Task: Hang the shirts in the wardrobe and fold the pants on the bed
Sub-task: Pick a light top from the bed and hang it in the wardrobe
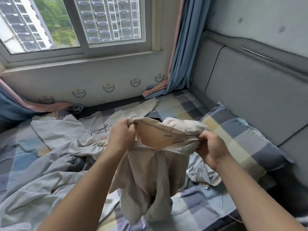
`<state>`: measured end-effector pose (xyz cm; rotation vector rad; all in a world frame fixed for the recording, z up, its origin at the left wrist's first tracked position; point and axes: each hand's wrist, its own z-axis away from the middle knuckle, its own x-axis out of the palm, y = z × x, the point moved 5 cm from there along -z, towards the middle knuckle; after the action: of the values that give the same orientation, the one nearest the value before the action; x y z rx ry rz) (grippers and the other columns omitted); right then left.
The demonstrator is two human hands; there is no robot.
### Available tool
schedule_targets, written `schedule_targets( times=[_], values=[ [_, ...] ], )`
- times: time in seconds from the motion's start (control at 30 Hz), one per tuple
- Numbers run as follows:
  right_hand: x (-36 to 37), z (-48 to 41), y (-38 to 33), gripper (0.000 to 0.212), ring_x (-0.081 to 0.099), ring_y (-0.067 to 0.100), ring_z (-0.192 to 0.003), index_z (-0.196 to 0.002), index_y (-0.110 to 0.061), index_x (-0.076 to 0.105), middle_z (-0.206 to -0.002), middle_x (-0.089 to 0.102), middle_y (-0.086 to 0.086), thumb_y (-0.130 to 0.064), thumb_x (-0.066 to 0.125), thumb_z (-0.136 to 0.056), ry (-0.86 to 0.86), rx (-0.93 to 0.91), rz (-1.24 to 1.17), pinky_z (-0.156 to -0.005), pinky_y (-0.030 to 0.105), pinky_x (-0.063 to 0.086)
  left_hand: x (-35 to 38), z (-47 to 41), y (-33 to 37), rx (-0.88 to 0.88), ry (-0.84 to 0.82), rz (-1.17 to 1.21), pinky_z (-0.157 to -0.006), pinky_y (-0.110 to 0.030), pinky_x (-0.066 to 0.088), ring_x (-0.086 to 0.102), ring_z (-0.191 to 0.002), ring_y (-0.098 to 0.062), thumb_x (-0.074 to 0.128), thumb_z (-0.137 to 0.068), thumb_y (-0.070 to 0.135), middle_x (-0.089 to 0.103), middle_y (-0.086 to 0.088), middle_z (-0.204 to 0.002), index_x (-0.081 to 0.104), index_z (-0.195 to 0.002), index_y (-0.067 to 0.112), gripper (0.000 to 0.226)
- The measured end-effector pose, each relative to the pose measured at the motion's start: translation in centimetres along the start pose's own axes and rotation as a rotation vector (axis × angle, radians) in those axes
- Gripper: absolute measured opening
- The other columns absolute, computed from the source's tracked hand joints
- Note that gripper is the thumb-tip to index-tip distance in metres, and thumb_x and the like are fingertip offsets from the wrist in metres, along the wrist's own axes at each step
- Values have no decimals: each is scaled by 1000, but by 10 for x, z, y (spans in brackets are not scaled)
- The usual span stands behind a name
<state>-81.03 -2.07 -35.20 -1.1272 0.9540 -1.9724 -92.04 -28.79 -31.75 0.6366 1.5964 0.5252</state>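
Observation:
Beige-grey pants (146,177) hang in the air above the bed (205,202), held up by the waistband with the open zipper facing me. My left hand (121,135) grips the waistband's left end. My right hand (211,150) grips its right end. The legs dangle between my forearms. A light grey shirt (66,130) with dark script lettering lies spread on the bed behind, one sleeve reaching toward the wall. The wardrobe is out of view.
A crumpled blue-grey quilt (33,180) covers the bed's left side. A checked pillow (241,139) lies at right against the padded grey headboard (250,90). Blue and pink curtains (181,52) hang beside the window (75,25). A small bluish garment (201,174) lies under my right wrist.

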Motion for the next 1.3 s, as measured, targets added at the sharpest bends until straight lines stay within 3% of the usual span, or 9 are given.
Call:
schedule_targets(
  times=[0.1,0.23,0.37,0.47,0.53,0.87,1.0,1.1,1.3],
  values=[
    [-17,29,-30,39,66,16,-76,-99,-11,74,-91,73,10,3,40,-87,118,-211,68,-61,28,54,0,-14,37,167,-7,110,-54,-23,37,50,-60,-5,52,-94,20,58,6,-61,56,-70,16,24],
    [-25,87,-52,31,70,17,-79,-89,-21,78,-90,75,8,1,55,-85,293,-444,144,-64,28,56,6,-17,85,372,-139,312,-57,-30,42,48,-59,-10,52,-93,22,55,11,-59,58,-70,16,24],
    [-35,162,-58,22,72,26,-90,-92,-19,74,-97,76,10,-13,69,-72,620,-625,228,-80,39,56,11,12,134,575,-266,383,-48,-20,33,44,-52,-4,50,-90,23,50,18,-52,49,-63,28,27],
    [-38,222,-65,12,70,17,-85,-87,-20,71,-87,76,-1,-13,72,-77,791,-732,304,-80,35,53,17,44,175,658,-371,465,-48,-23,32,35,-52,-9,49,-91,23,44,13,-52,44,-67,16,25],
    [-41,267,-66,15,67,13,-80,-80,-24,72,-79,73,-4,-10,71,-84,908,-774,332,-79,35,50,17,73,202,704,-444,503,-48,-25,31,34,-52,-9,49,-93,24,43,12,-52,41,-67,12,29],
    [-34,469,-62,8,66,36,-90,-84,-20,73,-94,70,24,-23,70,-78,1287,-932,303,-86,50,49,-16,239,305,935,-926,808,-57,-30,30,35,-55,-9,46,-80,38,40,8,-59,46,-77,2,36],
    [-33,556,-52,1,58,24,-71,-75,-22,70,-73,62,11,-23,70,-76,1485,-990,308,-71,39,44,-28,328,339,1056,-1072,887,-58,-30,32,38,-58,-10,52,-90,35,45,2,-64,49,-82,-2,38],
    [-35,626,-35,5,56,30,-80,-75,-18,68,-84,58,21,-21,71,-77,1631,-1019,281,-75,44,44,-32,406,357,1109,-1223,940,-62,-31,36,43,-62,-13,53,-94,32,48,-1,-67,50,-84,-5,39],
    [-44,769,16,21,60,24,-84,-79,-22,70,-87,65,13,-4,66,-90,1883,-1059,252,-80,39,46,-44,579,372,1156,-1544,951,-62,-30,36,40,-62,-12,55,-97,28,43,3,-64,43,-72,9,34]
  ],
)
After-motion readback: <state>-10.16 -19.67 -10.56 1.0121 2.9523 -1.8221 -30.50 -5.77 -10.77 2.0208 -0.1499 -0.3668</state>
